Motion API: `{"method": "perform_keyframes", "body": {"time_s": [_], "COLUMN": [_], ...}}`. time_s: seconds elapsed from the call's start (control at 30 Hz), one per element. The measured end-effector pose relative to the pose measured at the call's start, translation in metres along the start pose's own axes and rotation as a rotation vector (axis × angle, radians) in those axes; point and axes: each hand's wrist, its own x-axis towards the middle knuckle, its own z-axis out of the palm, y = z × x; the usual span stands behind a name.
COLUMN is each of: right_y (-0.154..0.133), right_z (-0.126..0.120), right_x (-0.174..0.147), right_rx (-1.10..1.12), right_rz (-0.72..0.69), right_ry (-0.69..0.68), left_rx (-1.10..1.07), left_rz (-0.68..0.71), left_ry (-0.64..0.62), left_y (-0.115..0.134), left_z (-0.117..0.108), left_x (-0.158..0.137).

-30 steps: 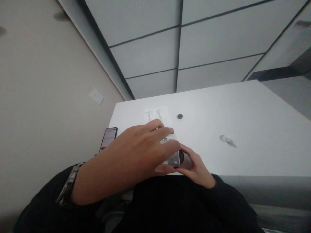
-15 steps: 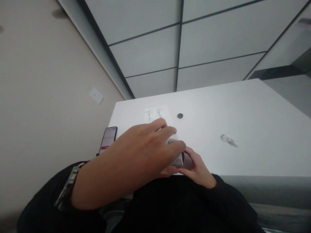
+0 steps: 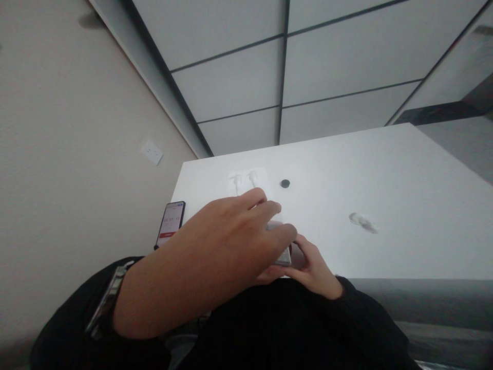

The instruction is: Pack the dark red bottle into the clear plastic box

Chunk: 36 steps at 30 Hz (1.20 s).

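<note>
At the table's near edge, my left hand (image 3: 234, 234) reaches across a small clear-and-grey box (image 3: 285, 257). Its fingers are bent over the top, its thumb is low at the near side, and the back of the hand hides most of the box. My right hand (image 3: 315, 270) is curled round the box's right end, thumb and fingers closed on it. A reddish part shows between the box and the right fingers. Just beyond my left fingertips lies a white tray (image 3: 263, 177) with white wired earphones (image 3: 252, 178) on it.
A small dark disc (image 3: 285, 183) lies beyond my hands on the white table (image 3: 404, 180). Crumpled clear plastic (image 3: 363, 223) is to the right. At the left edge a phone (image 3: 171, 221) displays a running timer. A wall with a socket (image 3: 152, 152) borders the left side.
My left fingers have shifted slightly right over the box, covering more of its top. The right hand keeps its hold almost unmoved.
</note>
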Motion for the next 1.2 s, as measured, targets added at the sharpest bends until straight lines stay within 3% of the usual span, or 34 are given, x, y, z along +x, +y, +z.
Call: {"method": "perform_keyframes", "body": {"time_s": [0.57,1.0,1.2], "right_y": [-0.005,-0.002,-0.0024], "right_z": [0.0021,0.0011,0.0011], "right_x": [-0.0036,-0.0006,-0.0009], "right_rx": [0.022,0.036,0.013], "right_rz": [0.173,0.074,0.092], "right_ry": [0.011,-0.01,-0.011], "left_rx": [-0.001,-0.001,0.02], "left_rz": [0.02,0.011,0.019], "left_ry": [0.027,0.002,0.011], "left_y": [-0.0005,-0.0001,0.0012], "left_z": [0.0,-0.0009,-0.0003], "left_x": [0.0006,0.0009,0.0014]}}
